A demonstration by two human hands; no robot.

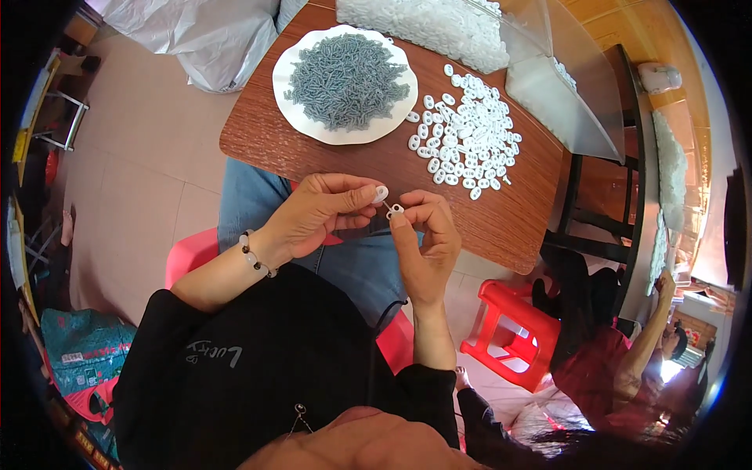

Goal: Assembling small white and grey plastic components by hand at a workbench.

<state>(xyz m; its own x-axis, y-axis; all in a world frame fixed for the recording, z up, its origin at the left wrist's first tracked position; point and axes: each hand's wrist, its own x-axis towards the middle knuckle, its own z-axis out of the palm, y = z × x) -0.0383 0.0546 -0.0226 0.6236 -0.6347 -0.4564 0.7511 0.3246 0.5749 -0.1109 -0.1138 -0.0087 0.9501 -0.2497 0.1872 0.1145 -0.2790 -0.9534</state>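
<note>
Over the near edge of the table, my left hand [325, 211] pinches a small white oval plastic piece [381, 193] between thumb and fingers. Close beside it, my right hand [427, 243] grips another small white plastic piece [396, 210] with a hole in it. A thin, short pin-like part [387, 205] shows between the two pieces; whether it joins them I cannot tell. Beyond my hands lies a loose pile of white oval pieces [474, 133] with two holes each. Left of that pile, a white scalloped plate [345, 139] bears a heap of tiny grey spring-like parts [345, 82].
The brown wooden table [258, 129] spans the area ahead of me. At its back stands a clear bin [540, 102] beside a mass of white pieces [427, 31]. A red plastic stool [513, 333] is at right, near another person's arm [646, 337]. White sacks [204, 39] lie at upper left.
</note>
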